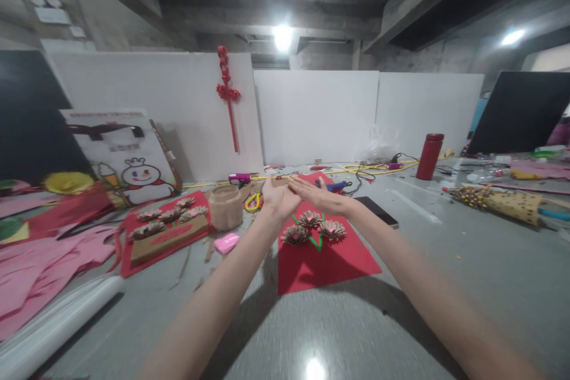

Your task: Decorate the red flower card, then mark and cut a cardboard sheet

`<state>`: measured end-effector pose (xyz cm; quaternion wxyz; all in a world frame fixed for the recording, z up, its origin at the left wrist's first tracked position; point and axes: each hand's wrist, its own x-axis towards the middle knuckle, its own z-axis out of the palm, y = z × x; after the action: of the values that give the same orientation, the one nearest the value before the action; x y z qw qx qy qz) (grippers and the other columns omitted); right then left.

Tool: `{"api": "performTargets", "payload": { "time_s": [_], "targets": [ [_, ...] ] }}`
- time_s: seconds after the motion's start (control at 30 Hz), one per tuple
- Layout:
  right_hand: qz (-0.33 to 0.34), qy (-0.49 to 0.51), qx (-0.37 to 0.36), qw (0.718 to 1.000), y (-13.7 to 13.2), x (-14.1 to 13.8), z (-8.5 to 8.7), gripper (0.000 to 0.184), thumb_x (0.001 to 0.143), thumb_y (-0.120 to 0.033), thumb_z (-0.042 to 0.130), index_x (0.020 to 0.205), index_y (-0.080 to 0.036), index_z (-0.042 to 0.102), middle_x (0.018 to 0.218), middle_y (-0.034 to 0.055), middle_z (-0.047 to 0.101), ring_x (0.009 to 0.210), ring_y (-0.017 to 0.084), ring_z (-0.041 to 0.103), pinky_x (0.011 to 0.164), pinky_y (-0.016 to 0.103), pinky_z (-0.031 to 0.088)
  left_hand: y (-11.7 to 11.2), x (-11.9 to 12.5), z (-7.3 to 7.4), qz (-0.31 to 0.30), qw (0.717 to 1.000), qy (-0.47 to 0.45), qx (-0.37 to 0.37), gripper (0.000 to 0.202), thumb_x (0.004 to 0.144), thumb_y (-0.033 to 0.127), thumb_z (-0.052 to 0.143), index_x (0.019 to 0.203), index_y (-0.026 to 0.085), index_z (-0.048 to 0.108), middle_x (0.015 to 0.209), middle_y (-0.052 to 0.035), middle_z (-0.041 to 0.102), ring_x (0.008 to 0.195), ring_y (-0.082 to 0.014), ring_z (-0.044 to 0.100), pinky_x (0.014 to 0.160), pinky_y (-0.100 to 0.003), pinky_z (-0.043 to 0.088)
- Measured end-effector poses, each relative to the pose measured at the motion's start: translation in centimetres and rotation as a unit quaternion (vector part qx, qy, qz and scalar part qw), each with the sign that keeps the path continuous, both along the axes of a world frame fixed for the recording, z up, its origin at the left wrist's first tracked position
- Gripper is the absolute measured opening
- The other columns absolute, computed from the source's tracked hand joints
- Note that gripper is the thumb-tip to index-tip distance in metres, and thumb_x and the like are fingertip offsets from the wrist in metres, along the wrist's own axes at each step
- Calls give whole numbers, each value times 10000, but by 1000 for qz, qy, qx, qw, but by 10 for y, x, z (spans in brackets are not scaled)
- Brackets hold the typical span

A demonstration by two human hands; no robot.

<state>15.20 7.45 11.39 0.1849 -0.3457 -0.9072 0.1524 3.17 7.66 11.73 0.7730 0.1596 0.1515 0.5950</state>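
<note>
Above the far part of a red sheet [329,261], my two hands meet. My left hand [279,199] is open with its palm turned up. Stretched flat, the fingers of my right hand [319,196] rest against the left fingers and palm. Whether something small lies between them I cannot make out. On the sheet below are several brown layered paper flowers [310,219] with pink centres and green stems [317,243]. A brown piece [281,180], perhaps cardboard, shows just behind my hands. A blue-handled tool [337,186] lies beyond my right hand.
To the left are a brown roll of tape [226,208], a pink packet [227,243], yellow-handled scissors [253,202] and another red flower card [127,255]. On the right lie a black phone [377,212], a clear strip [416,208] and a wrapped bouquet [503,202]. A red bottle [430,157] stands behind.
</note>
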Motion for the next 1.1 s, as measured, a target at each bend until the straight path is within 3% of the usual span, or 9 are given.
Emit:
{"api": "performTargets", "payload": {
  "time_s": [0.1,0.3,0.5,0.7,0.83,0.97,1.1],
  "targets": [
    [34,21,-28,999,-9,-4,4,566,804,-530,40,1299,-265,115,1368,-17,87,1248,172,17,949,463,-147,-1,0,1,-11,1000,7,24,575,789,476,154,1076,24,365,1070,-246,465,946,-286,516,781,-471,417],
    [-39,29,-6,999,8,4,-2,601,778,-574,50,1297,-279,116,1366,-10,88,1246,208,-4,887,504,-218,1,0,-1,-39,998,3,40,541,788,464,165,1045,48,394,1044,-233,483,936,-280,525,777,-443,433],
    [44,46,-50,997,1,-1,-2,586,778,-569,25,1297,-299,60,1371,-24,58,1246,185,-18,926,475,-182,1,-1,0,-12,999,23,30,551,796,453,152,1055,24,381,1052,-233,476,941,-279,520,759,-452,441],
    [-26,39,-6,999,6,4,-2,620,764,-591,46,1300,-280,49,1367,-25,76,1246,212,-19,882,499,-232,1,0,-1,-34,998,6,43,573,788,484,163,1036,28,407,1015,-231,502,921,-283,529,745,-444,448],
    [12,47,-28,998,4,4,-3,599,770,-586,48,1296,-301,62,1368,-40,58,1246,198,-31,906,490,-207,2,0,-2,-23,999,17,30,592,789,492,143,1065,28,387,1012,-226,505,893,-278,540,720,-442,456],
    [59,57,-71,994,-2,-1,-2,584,773,-580,39,1293,-315,69,1367,-47,66,1241,181,-66,923,478,-190,4,-3,-3,-20,999,34,28,623,791,500,107,1098,17,354,986,-220,505,812,-258,561,614,-412,483],
    [69,105,-80,989,2,2,1,560,782,-559,3,1289,-321,-17,1365,-40,85,1247,173,-5,919,474,-197,6,-5,-5,-28,999,11,26,613,782,528,118,1040,45,394,813,-154,525,575,-182,542,429,-305,462]
  ]
}}
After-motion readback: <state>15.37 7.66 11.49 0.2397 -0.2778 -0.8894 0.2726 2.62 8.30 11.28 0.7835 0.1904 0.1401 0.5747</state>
